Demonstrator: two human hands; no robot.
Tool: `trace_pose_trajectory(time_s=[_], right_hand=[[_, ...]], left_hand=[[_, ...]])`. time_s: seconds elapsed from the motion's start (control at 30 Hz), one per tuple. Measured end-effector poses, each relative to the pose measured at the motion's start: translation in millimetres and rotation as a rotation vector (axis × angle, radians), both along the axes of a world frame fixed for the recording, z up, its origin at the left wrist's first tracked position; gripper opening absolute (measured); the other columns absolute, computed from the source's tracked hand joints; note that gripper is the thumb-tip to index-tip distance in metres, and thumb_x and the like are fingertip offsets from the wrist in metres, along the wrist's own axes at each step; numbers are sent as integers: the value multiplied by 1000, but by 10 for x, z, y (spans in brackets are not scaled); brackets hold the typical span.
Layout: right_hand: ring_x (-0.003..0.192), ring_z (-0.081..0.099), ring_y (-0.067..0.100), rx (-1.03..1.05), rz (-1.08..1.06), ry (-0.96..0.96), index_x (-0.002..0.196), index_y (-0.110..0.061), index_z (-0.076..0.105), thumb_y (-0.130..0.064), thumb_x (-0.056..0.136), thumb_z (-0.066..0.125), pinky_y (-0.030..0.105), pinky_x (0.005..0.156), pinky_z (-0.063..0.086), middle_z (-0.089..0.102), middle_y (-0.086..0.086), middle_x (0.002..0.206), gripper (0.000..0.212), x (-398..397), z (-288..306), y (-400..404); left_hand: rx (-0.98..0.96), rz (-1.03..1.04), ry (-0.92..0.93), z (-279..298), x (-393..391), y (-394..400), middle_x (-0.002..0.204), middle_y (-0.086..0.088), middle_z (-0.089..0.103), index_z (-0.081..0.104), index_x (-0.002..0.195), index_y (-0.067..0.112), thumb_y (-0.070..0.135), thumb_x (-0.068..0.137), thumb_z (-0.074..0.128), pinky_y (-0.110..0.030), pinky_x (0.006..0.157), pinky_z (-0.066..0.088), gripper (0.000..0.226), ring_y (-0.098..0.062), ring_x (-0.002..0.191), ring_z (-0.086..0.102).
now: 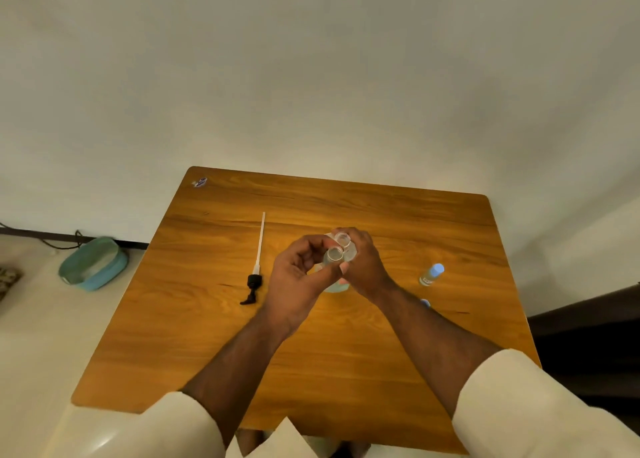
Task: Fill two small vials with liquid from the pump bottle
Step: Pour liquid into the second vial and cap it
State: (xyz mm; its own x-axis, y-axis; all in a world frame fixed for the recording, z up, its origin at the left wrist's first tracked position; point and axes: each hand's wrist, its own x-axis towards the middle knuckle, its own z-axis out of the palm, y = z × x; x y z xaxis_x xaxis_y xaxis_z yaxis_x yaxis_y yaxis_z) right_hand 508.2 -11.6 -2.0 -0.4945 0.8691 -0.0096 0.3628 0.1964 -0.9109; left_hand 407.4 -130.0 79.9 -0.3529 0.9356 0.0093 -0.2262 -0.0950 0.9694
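Note:
Over the middle of the wooden table (346, 353), my left hand (298, 277) pinches a small clear vial (334, 255) with its open mouth up. My right hand (367, 263) grips the clear bottle (341, 286) of pale blue liquid, whose open neck (343, 239) sits right beside the vial's mouth. The bottle's black pump head with its long white dip tube (257, 260) lies on the table to the left of my hands. A second vial with a blue cap (432, 275) stands to the right. A small blue cap (425, 303) shows just behind my right forearm.
A small sticker (200, 182) lies at the table's far left corner. On the floor to the left sits a teal basin (93, 263) near a dark cable along the wall. A pale wall lies behind the table, and dark furniture stands at the right.

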Motion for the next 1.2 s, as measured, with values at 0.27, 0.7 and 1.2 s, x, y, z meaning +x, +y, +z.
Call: trace_pose_trajectory(time_s=[0.27, 0.7, 1.2], right_hand=[[116, 43, 16, 110, 148, -84, 126, -12, 54, -20, 75, 78, 8, 94, 35, 54, 7, 125, 57, 166, -209, 144], [112, 59, 20, 6, 83, -484, 116, -18, 66, 3, 85, 59, 33, 96, 47, 62, 4, 123, 37, 1792, -535, 384], [85, 62, 21, 6, 101, -329, 93, -11, 66, 2, 78, 63, 26, 69, 44, 65, 5, 95, 21, 1663, -544, 310]], left_hand=[[-76, 59, 52, -95, 266, 175, 94, -10, 70, 67, 96, 7, -8, 75, 75, -43, 83, 54, 27, -21, 91, 66], [-128, 2, 98, -269, 854, 544, 102, -23, 68, 63, 102, 0, -16, 72, 72, -29, 81, 53, 35, -23, 92, 64], [-116, -5, 76, -154, 1050, 570, 113, -12, 71, 58, 105, 1, -16, 75, 69, -28, 84, 53, 36, -19, 109, 66]])
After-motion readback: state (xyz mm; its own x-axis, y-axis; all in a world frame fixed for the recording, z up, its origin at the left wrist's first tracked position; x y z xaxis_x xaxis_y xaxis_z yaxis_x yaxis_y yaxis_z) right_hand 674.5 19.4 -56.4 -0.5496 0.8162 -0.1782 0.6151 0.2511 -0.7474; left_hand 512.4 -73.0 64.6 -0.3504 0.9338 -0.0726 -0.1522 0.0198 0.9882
